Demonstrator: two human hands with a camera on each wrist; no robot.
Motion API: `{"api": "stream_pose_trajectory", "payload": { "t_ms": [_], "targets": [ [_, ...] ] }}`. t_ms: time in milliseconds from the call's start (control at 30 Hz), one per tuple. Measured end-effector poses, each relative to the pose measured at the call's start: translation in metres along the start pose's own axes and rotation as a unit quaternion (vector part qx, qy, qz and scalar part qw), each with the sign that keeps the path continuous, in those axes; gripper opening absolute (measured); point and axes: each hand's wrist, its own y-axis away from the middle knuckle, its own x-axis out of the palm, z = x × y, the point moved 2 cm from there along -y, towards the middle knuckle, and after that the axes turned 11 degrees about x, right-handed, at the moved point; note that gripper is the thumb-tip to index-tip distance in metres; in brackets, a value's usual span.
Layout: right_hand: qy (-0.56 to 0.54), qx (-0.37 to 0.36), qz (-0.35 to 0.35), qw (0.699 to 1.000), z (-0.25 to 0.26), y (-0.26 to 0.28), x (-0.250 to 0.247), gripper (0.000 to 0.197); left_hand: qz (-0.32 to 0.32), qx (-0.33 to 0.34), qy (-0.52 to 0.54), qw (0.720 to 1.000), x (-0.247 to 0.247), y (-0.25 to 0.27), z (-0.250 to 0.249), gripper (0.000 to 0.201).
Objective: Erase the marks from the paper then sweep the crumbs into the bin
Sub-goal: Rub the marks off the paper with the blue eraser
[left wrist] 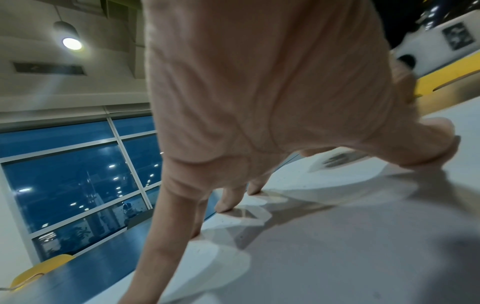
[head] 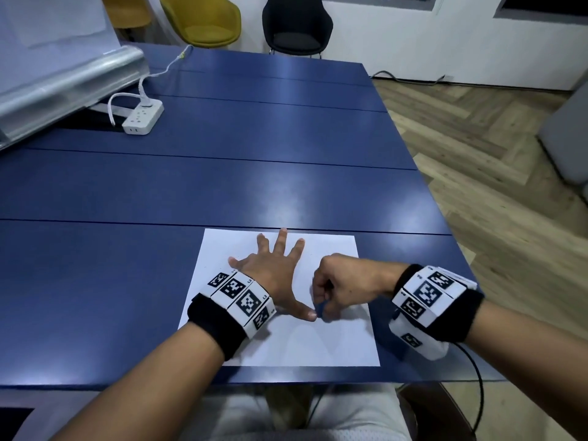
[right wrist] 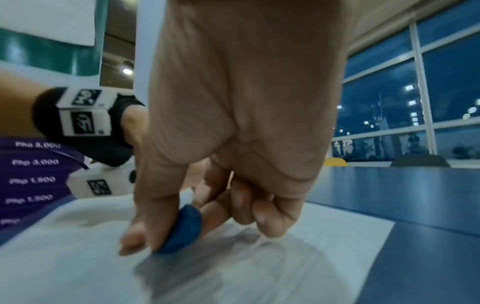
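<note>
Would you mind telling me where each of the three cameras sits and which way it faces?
Head: worn above, looking forward and down at the blue table, paper, both forearms.
Left wrist: low behind the left hand, looking along its spread fingers pressing the paper.
Right wrist: low behind the right hand, looking at its grip on the blue eraser.
Shared: all show the paper; head and right wrist show the eraser.

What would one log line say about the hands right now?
left hand: spread flat, presses white paper sheet | right hand: pinches blue eraser on paper | bin: unseen
</note>
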Motion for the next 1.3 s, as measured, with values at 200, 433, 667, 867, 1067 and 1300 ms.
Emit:
{"api": "stream_pose_trajectory", "payload": {
  "t_ms": [200, 433, 667, 867, 1067, 1300],
  "targets": [
    [-0.032, 0.004, -0.121, 0.992, -0.014, -0.002, 0.003, 0.007, 0.011, 0.003, 0.003, 1.000, -0.001, -0.003, 0.002, 0.148],
    [-0.050, 0.003, -0.120, 0.992, -0.016, 0.008, 0.009, 0.008, 0.031, 0.008, -0.009, 0.999, 0.002, -0.005, 0.004, 0.158],
    [-0.025, 0.007, -0.054, 0.998, -0.009, 0.007, 0.004, 0.008, 0.034, 0.005, -0.011, 0.999, 0.000, -0.004, 0.002, 0.158],
    [0.013, -0.012, -0.008, 1.000, -0.001, 0.010, 0.015, 0.010, 0.037, 0.003, -0.011, 0.999, -0.001, -0.003, 0.000, 0.158],
    [0.014, -0.001, -0.007, 1.000, 0.001, 0.014, 0.017, 0.014, 0.034, 0.004, -0.009, 0.999, 0.001, -0.003, 0.000, 0.158],
    [-0.013, 0.023, -0.136, 0.990, -0.011, -0.021, -0.030, 0.006, 0.024, 0.004, -0.008, 1.000, 0.000, 0.001, -0.001, 0.155]
  ]
}}
